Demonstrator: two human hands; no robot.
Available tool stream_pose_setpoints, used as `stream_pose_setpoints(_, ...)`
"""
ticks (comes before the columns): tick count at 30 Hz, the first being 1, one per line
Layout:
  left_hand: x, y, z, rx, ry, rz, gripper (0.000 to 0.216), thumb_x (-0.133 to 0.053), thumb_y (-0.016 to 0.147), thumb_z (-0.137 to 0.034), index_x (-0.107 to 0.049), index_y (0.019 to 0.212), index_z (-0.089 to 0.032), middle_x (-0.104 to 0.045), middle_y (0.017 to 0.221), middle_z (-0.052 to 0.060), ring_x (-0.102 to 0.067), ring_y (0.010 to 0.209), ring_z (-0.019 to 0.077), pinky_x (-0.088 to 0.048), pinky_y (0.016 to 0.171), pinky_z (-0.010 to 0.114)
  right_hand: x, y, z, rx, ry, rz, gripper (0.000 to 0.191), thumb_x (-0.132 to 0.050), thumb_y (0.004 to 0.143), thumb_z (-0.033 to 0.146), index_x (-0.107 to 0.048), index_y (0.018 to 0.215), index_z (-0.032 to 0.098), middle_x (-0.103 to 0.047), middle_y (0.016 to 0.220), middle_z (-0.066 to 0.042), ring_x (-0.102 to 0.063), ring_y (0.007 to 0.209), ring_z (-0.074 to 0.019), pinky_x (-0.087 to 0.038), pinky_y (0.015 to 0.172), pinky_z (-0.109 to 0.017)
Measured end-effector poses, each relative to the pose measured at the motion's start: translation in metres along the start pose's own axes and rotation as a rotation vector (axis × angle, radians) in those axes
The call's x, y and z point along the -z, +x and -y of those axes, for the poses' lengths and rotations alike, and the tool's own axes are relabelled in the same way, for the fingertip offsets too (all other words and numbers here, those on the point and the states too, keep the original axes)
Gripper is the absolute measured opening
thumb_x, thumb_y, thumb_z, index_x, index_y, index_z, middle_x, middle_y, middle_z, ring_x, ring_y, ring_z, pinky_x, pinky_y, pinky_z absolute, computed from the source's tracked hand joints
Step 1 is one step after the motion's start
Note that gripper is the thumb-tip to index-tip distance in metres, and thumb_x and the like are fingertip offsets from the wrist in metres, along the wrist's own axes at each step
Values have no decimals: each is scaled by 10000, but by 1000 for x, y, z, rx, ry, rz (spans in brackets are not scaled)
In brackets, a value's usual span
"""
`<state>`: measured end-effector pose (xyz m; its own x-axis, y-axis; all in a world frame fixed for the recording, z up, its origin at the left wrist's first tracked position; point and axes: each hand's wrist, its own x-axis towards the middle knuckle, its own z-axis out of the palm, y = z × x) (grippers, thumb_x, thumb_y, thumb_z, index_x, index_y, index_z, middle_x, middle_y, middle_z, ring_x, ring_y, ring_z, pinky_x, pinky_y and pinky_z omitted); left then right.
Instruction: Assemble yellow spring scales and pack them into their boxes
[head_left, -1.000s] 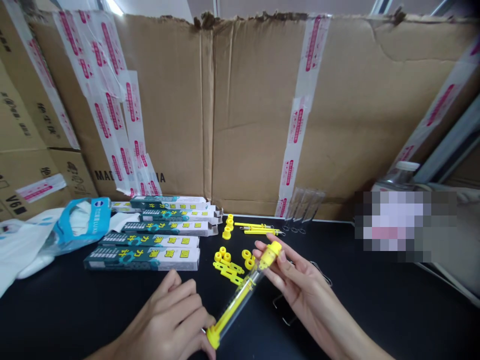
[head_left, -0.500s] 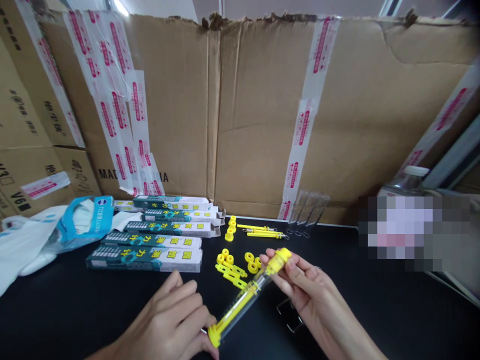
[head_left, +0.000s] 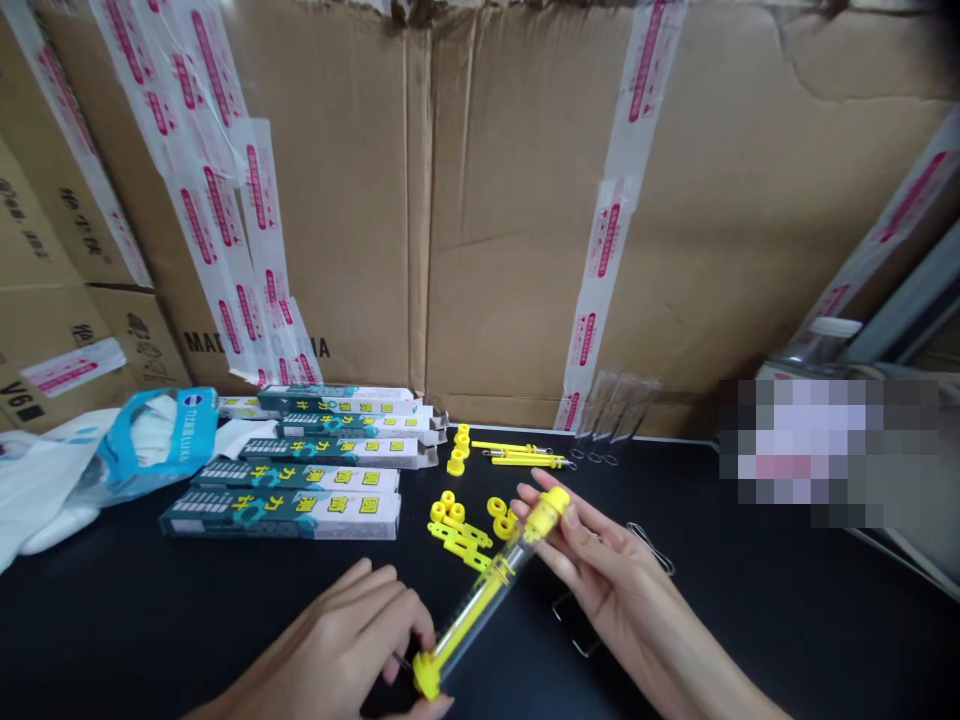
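Observation:
A clear tubular spring scale (head_left: 474, 612) with yellow ends and a yellow rod inside lies tilted between my hands. My right hand (head_left: 600, 560) grips its upper yellow cap (head_left: 547, 510) between thumb and fingers. At the lower yellow end (head_left: 427, 674), my left hand (head_left: 337, 635) has its fingers curled and its thumb against the cap. A short bit of thin metal shows by the left fingertips; its rest is hidden. Beyond the tube lie flat yellow strips (head_left: 459, 545), yellow rings (head_left: 501, 520) and small yellow caps (head_left: 456, 460).
Several printed long boxes (head_left: 285, 512) lie at the left, beside a blue-and-white plastic packet (head_left: 161, 440). Yellow rods with springs (head_left: 525, 458) and clear tubes (head_left: 615, 415) lie at the back. Wire pieces (head_left: 651, 550) lie near my right hand. A cardboard wall (head_left: 510, 250) stands behind.
The view has tilted down slightly. My right hand and the upper cap have shifted a little left. My left fingers have moved slightly off the lower cap, the thumb now beneath it.

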<state>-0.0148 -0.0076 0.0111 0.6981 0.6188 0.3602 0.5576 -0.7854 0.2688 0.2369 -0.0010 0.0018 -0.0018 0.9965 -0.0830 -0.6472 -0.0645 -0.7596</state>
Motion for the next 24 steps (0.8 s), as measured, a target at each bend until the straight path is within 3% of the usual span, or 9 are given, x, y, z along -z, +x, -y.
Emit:
stream_pose_setpoints(3,-1,-1,1,65,-65,49,275,-836,701,-146,-613,845,-219,-624,712,-86,-629,629,109,-504,660,175,0,-1,2,12,-26,32,224,-735,885,265,-765,1079,158,-774,1165,-100,-708,1118,-210,-563,970,-249)
stream_pose_setpoints(7,1,-4,2,141,-211,117,271,-716,745,17,-605,799,-224,-638,830,-82,-647,732,79,-502,676,96,4,-2,1,47,-54,46,163,-713,901,272,-787,1007,174,-798,1057,-69,-716,1091,-206,-528,1017,-269)
stream_pose_setpoints(16,2,-2,1,66,-107,87,268,-767,701,5,-609,736,-209,-642,749,-51,-641,715,124,-516,629,147,5,-3,0,46,-78,75,166,-672,934,262,-783,897,145,-797,1026,-82,-712,1090,-203,-517,1031,-261)
stream_pose_setpoints(21,1,1,-1,63,-79,61,303,-850,665,-156,-576,782,-210,-613,684,-75,-605,611,113,-495,589,189,-3,-6,1,35,-53,62,144,-705,910,248,-757,990,139,-793,1091,-118,-722,1089,-212,-548,993,-272)
stream_pose_setpoints(24,-1,1,-1,68,-56,-13,254,-752,691,-103,-525,729,-210,-581,651,-87,-593,580,103,-492,657,221,-6,-7,1,33,-76,74,312,-744,881,269,-688,1183,211,-787,1131,-107,-712,1114,-233,-559,991,-338)
